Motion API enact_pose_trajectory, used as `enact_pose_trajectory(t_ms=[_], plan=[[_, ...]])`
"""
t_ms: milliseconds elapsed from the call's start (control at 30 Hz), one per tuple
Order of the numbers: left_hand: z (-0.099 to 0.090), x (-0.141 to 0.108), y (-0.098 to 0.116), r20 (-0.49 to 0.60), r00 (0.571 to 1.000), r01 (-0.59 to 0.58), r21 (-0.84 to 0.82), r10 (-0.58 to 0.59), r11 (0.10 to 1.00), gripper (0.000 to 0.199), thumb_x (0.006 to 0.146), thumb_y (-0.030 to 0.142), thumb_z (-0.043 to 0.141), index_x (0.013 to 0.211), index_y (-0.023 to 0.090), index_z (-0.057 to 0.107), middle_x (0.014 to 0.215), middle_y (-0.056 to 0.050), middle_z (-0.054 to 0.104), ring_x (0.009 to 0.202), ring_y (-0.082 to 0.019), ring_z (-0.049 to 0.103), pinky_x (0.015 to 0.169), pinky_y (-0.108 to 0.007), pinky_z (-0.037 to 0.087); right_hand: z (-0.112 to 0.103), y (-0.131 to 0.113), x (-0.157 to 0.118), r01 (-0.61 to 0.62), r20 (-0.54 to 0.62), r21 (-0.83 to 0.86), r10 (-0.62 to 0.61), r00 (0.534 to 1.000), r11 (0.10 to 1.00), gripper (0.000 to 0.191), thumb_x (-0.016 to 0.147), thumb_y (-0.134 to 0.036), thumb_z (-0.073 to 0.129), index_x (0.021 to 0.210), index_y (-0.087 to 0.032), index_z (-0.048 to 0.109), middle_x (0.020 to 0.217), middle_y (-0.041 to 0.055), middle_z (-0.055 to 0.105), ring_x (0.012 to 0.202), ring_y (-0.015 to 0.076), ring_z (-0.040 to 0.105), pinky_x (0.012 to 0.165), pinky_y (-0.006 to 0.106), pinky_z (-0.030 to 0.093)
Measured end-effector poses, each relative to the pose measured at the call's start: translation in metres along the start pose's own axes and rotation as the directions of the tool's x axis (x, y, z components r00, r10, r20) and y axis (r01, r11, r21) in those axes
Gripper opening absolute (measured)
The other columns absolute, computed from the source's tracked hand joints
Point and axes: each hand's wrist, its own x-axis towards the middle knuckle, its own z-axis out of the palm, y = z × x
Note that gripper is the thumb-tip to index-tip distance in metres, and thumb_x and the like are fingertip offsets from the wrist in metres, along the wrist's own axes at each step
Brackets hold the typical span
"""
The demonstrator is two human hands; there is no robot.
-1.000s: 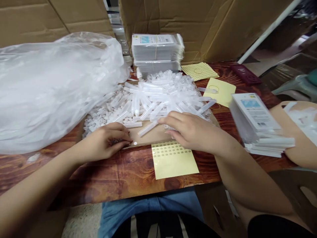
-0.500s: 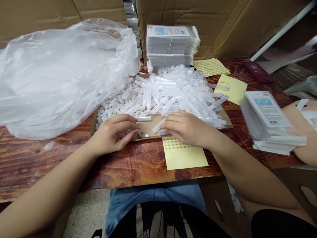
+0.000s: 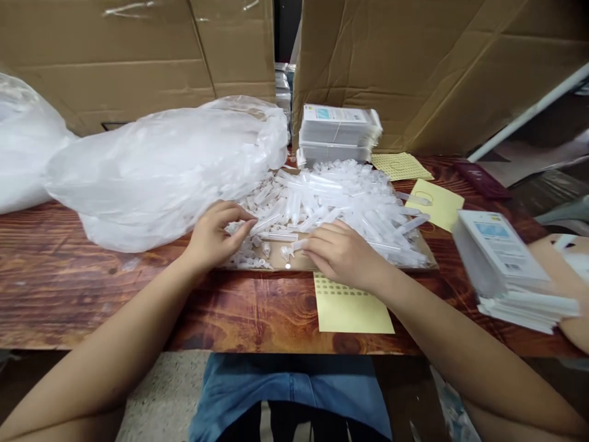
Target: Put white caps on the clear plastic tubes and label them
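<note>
My right hand (image 3: 343, 253) pinches a small clear plastic tube (image 3: 300, 244) over the front of a shallow cardboard tray (image 3: 276, 261). Just left of that tube, a small clear nozzle-like piece (image 3: 286, 252) is at the tray's bare front, and another clear piece (image 3: 265, 249) lies nearby. My left hand (image 3: 219, 233) hovers above the tray's left side, fingers curled and thumb apart, with nothing visible between them. A heap of translucent tubes (image 3: 340, 193) fills the tray, with small white caps (image 3: 248, 261) at its left.
A big clear plastic bag (image 3: 161, 166) lies behind on the left. Yellow sticker sheets (image 3: 354, 313) lie in front and at back right. Banded card packs (image 3: 338, 132) stand behind the tray; more packs (image 3: 501, 252) sit at right beside another person's arm (image 3: 547, 258).
The view has tilted up. My left hand has lifted off the tray's front left, uncovering small pieces. My right hand still has a tube, and a nozzle-like piece now shows beside it.
</note>
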Motion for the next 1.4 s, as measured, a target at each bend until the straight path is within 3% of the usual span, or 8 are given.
enact_pose_trajectory(t_ms=[167, 400, 667, 833, 1000, 1167, 1300, 1400], plan=[[0.0, 0.002, -0.009, 0.025, 0.985, 0.167, 0.019, -0.168, 0.986, 0.025, 0.091, 0.04, 0.062, 0.085, 0.02, 0.076, 0.088, -0.006, 0.074, 0.092, -0.023, 0.067, 0.089, -0.037, 0.051, -0.002, -0.012, 0.049, -0.077, 0.325, -0.047, 0.089, 0.942, 0.996, 0.025, 0.098, -0.013, 0.047, 0.1, -0.012, 0.072, 0.102, 0.0121, 0.07, 0.103, 0.0254, 0.063, 0.086, 0.037, 0.041], [-0.004, 0.002, -0.014, 0.004, 0.969, 0.246, 0.062, -0.247, 0.967, 0.025, 0.088, 0.041, 0.062, 0.082, 0.022, 0.075, 0.086, -0.005, 0.074, 0.094, -0.024, 0.065, 0.094, -0.038, 0.05, 0.001, -0.033, 0.093, -0.266, 0.471, -0.08, 0.272, 0.839, 0.961, 0.027, 0.092, -0.016, 0.057, 0.113, -0.006, 0.07, 0.12, 0.0209, 0.065, 0.113, 0.0306, 0.063, 0.092, 0.037, 0.047], [0.001, 0.001, -0.019, 0.024, 0.928, 0.371, 0.001, -0.371, 0.929, 0.028, 0.089, 0.042, 0.06, 0.088, 0.021, 0.078, 0.094, -0.007, 0.077, 0.101, -0.027, 0.065, 0.099, -0.041, 0.05, 0.005, -0.026, 0.096, -0.159, 0.392, -0.147, 0.205, 0.897, 0.976, 0.028, 0.092, -0.02, 0.052, 0.115, -0.01, 0.064, 0.117, 0.0192, 0.069, 0.11, 0.0314, 0.064, 0.089, 0.04, 0.046], [0.001, -0.001, -0.018, 0.0, 0.919, 0.395, -0.025, -0.395, 0.918, 0.027, 0.089, 0.043, 0.061, 0.088, 0.021, 0.078, 0.096, -0.007, 0.077, 0.099, -0.027, 0.066, 0.095, -0.04, 0.051, -0.014, -0.019, 0.103, -0.182, 0.479, -0.173, 0.244, 0.843, 0.968, 0.033, 0.097, -0.017, 0.041, 0.127, -0.013, 0.055, 0.102, 0.0151, 0.075, 0.084, 0.0263, 0.068, 0.062, 0.034, 0.034], [-0.003, 0.0, -0.018, 0.04, 0.905, 0.425, -0.042, -0.424, 0.904, 0.032, 0.09, 0.046, 0.059, 0.088, 0.021, 0.078, 0.095, -0.007, 0.078, 0.096, -0.026, 0.067, 0.085, -0.036, 0.053, -0.006, -0.007, 0.111, -0.151, 0.49, -0.176, 0.22, 0.844, 0.973, 0.032, 0.091, -0.018, 0.051, 0.123, -0.017, 0.059, 0.107, 0.0112, 0.077, 0.092, 0.0279, 0.071, 0.062, 0.033, 0.03], [-0.006, 0.002, -0.021, 0.032, 0.897, 0.441, -0.031, -0.44, 0.897, 0.031, 0.087, 0.05, 0.061, 0.089, 0.023, 0.078, 0.099, -0.007, 0.078, 0.101, -0.028, 0.067, 0.093, -0.04, 0.052, 0.008, -0.001, 0.116, -0.143, 0.427, -0.142, 0.191, 0.884, 0.98, 0.024, 0.091, -0.02, 0.055, 0.114, -0.017, 0.064, 0.111, 0.0112, 0.077, 0.1, 0.0273, 0.071, 0.065, 0.033, 0.034], [-0.009, 0.005, -0.022, 0.046, 0.887, 0.46, -0.022, -0.458, 0.888, 0.029, 0.087, 0.049, 0.062, 0.087, 0.024, 0.078, 0.098, -0.007, 0.078, 0.101, -0.029, 0.067, 0.094, -0.044, 0.052, -0.008, -0.001, 0.11, -0.173, 0.373, -0.132, 0.21, 0.904, 0.976, 0.031, 0.092, -0.02, 0.053, 0.121, -0.016, 0.063, 0.111, 0.0102, 0.077, 0.097, 0.0259, 0.071, 0.066, 0.033, 0.035], [-0.01, 0.005, -0.021, 0.049, 0.887, 0.461, -0.022, -0.459, 0.887, 0.029, 0.087, 0.048, 0.062, 0.087, 0.024, 0.078, 0.097, -0.007, 0.078, 0.1, -0.029, 0.068, 0.093, -0.043, 0.053, -0.034, 0.012, 0.093, -0.299, 0.322, -0.178, 0.343, 0.883, 0.937, 0.031, 0.09, -0.02, 0.054, 0.119, -0.016, 0.066, 0.108, 0.0105, 0.077, 0.094, 0.0256, 0.07, 0.067, 0.032, 0.037]])
